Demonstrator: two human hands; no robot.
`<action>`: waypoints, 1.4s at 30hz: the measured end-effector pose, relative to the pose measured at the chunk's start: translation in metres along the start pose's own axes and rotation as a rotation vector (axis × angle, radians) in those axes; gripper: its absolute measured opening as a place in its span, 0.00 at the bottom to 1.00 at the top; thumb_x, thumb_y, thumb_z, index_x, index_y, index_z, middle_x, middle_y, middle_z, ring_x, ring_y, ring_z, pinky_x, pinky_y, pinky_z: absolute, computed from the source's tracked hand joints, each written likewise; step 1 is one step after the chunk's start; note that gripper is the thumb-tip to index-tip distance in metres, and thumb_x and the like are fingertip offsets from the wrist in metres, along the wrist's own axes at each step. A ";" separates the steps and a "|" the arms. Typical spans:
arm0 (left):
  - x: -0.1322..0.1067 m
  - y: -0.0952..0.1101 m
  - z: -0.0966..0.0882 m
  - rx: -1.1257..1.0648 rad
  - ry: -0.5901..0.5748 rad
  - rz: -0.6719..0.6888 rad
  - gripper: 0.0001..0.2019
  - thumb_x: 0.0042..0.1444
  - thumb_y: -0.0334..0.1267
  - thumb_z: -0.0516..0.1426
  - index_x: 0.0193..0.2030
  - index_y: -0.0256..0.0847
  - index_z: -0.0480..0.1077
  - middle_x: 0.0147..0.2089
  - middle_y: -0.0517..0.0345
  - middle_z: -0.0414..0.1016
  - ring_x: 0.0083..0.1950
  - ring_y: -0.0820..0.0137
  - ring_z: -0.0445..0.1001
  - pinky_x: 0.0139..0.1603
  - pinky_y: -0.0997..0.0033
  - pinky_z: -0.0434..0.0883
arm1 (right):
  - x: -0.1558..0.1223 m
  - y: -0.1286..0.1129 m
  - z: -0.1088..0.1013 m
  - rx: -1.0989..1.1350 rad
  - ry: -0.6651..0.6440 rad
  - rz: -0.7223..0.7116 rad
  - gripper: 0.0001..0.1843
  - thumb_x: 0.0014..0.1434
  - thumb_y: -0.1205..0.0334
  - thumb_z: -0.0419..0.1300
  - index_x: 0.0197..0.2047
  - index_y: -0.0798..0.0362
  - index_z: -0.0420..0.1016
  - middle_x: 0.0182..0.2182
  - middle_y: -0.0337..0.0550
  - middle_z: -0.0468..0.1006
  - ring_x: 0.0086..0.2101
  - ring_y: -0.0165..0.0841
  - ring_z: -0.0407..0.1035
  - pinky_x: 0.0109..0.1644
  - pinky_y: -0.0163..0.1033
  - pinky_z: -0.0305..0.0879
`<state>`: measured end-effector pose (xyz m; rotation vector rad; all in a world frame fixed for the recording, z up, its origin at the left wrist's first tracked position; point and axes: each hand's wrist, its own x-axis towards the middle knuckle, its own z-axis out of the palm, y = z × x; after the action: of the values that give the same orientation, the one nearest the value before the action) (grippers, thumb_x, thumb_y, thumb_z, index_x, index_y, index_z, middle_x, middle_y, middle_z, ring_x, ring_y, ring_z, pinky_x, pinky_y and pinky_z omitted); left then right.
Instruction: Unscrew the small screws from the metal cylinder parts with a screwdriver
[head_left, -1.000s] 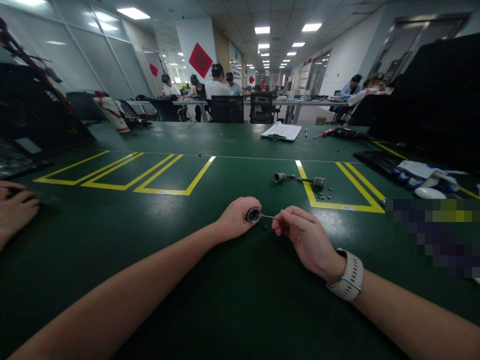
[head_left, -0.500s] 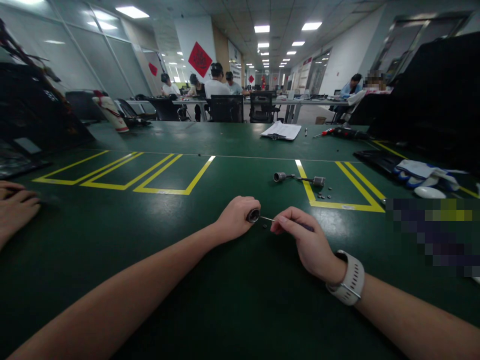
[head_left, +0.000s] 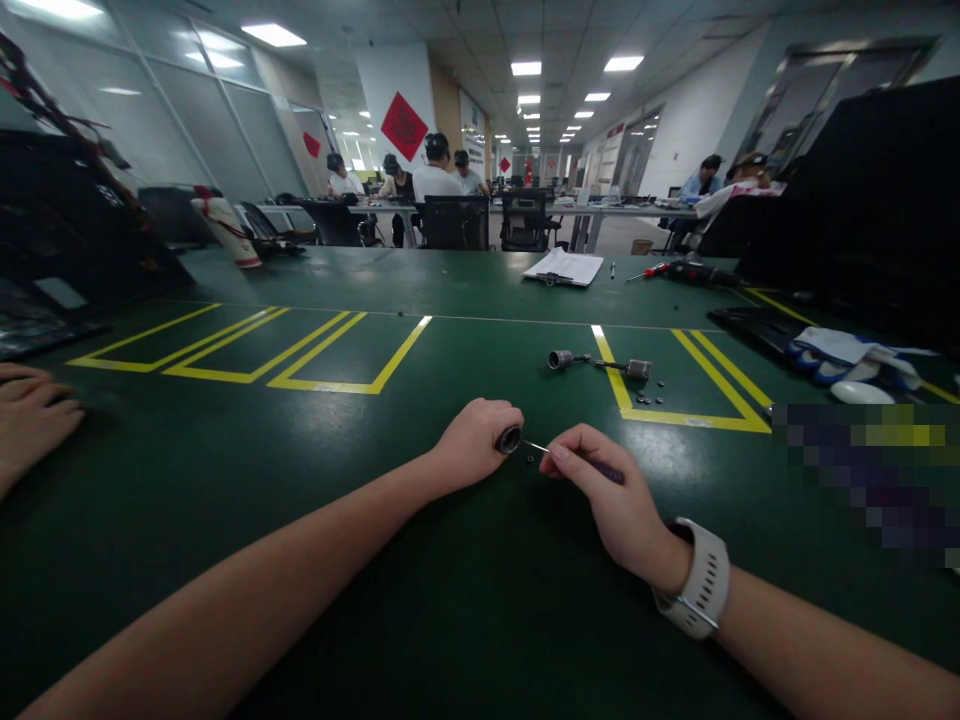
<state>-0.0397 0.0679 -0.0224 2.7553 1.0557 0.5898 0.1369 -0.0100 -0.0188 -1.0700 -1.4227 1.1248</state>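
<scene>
My left hand (head_left: 474,447) is wrapped round a dark hollow metal cylinder (head_left: 509,440), its open end turned to the right. My right hand (head_left: 600,485) pinches a small screwdriver (head_left: 608,472) with a dark handle. The thin shaft points left at the cylinder's mouth; whether its tip is inside, I cannot tell. On the green table just below the shaft lies a tiny dark ring (head_left: 530,459). Farther off rests a pair of metal cylinders on short rods, the left cylinder (head_left: 556,360) and the right cylinder (head_left: 639,370), with several small rings (head_left: 649,400) beside them.
Yellow tape outlines (head_left: 322,387) mark the green table (head_left: 360,640). Another person's hand (head_left: 34,415) rests at the left edge. Toward the back lie a clipboard (head_left: 564,267) and a red-and-black tool (head_left: 686,270). Gloves (head_left: 851,357) and a white mouse-shaped object (head_left: 862,393) are at right.
The view has shifted slightly, so everything sits a little lower. The screwdriver's handle has tilted slightly in my right hand; my left hand keeps its hold on the cylinder.
</scene>
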 end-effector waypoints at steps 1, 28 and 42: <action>0.000 0.000 0.000 0.011 -0.007 0.003 0.04 0.50 0.27 0.52 0.28 0.37 0.63 0.28 0.61 0.66 0.30 0.71 0.64 0.34 0.70 0.60 | 0.000 0.000 0.000 -0.007 -0.007 0.001 0.09 0.58 0.58 0.56 0.29 0.51 0.72 0.28 0.39 0.72 0.32 0.34 0.66 0.38 0.42 0.60; -0.002 0.000 -0.001 -0.027 -0.006 0.028 0.04 0.49 0.26 0.52 0.28 0.38 0.63 0.28 0.61 0.66 0.30 0.72 0.65 0.36 0.70 0.61 | 0.008 0.000 -0.002 0.344 0.021 0.138 0.09 0.54 0.61 0.58 0.24 0.52 0.72 0.24 0.39 0.74 0.28 0.32 0.65 0.35 0.40 0.59; 0.000 0.000 0.000 -0.074 -0.004 -0.031 0.03 0.49 0.27 0.54 0.29 0.37 0.63 0.28 0.61 0.66 0.31 0.72 0.65 0.35 0.70 0.62 | 0.004 0.004 0.000 0.199 0.063 0.039 0.08 0.56 0.60 0.58 0.27 0.52 0.73 0.26 0.39 0.73 0.30 0.33 0.65 0.36 0.40 0.60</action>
<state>-0.0400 0.0680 -0.0222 2.6708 1.0516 0.6066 0.1370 -0.0055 -0.0221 -0.9859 -1.2178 1.2226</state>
